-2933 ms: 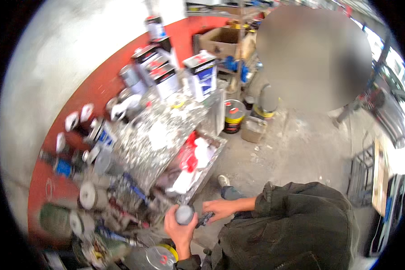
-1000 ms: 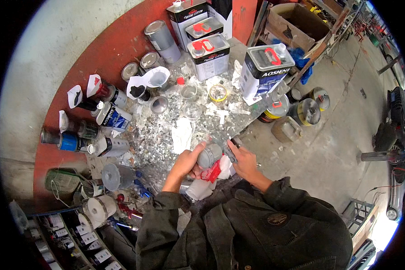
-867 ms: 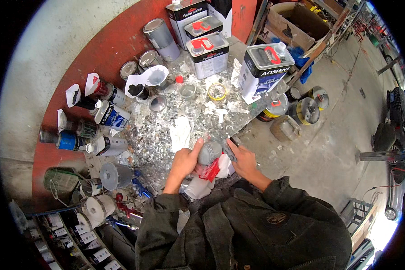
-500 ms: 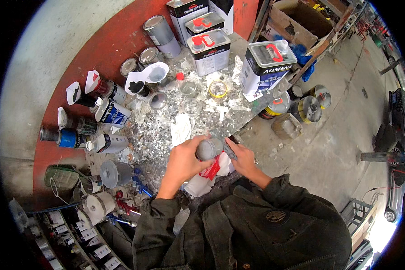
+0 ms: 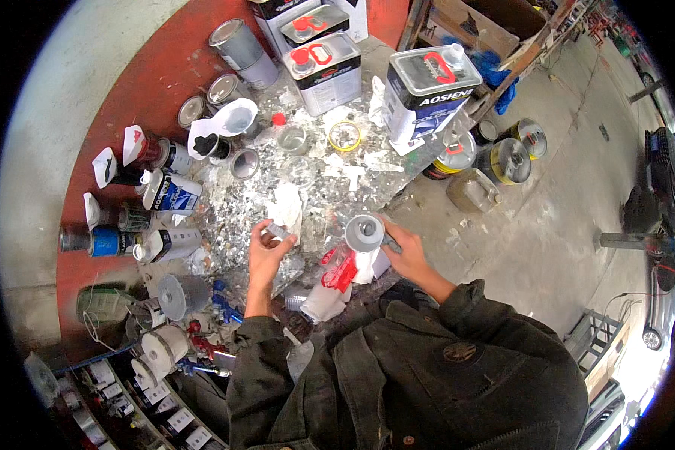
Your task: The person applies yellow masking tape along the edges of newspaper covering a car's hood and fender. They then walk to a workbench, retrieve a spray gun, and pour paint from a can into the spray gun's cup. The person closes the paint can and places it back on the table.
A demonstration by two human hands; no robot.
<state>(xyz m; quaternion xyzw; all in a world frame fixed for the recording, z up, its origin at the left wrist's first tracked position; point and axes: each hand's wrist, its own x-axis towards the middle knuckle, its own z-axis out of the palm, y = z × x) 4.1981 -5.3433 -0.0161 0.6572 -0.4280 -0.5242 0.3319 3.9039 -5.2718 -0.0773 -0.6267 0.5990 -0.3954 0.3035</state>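
Observation:
My right hand (image 5: 403,253) is closed around the grey handle of what looks like a spray gun with a round grey cup (image 5: 364,233). A raised ring with an opening shows in the middle of the cup's top. Apart from it, to the left, my left hand (image 5: 266,253) pinches a small grey cap-like piece (image 5: 276,232) between thumb and fingers. Beneath the hands lie a red-and-clear plastic wrapper (image 5: 340,271) and a crumpled white paper (image 5: 285,210) on the paint-splattered table (image 5: 236,214).
Tall metal cans with red handles (image 5: 435,94) stand at the table's back and right. Paint cans (image 5: 244,52) line the red wall. A yellow-rimmed tin (image 5: 344,136) and clear cups (image 5: 293,139) sit mid-table. Blue spray guns (image 5: 225,301) hang lower left. Drums (image 5: 508,163) stand on the floor.
My left hand has come off the cup and moved left with the small grey piece. The cup now faces up, showing its ringed top. The whole view has shifted slightly.

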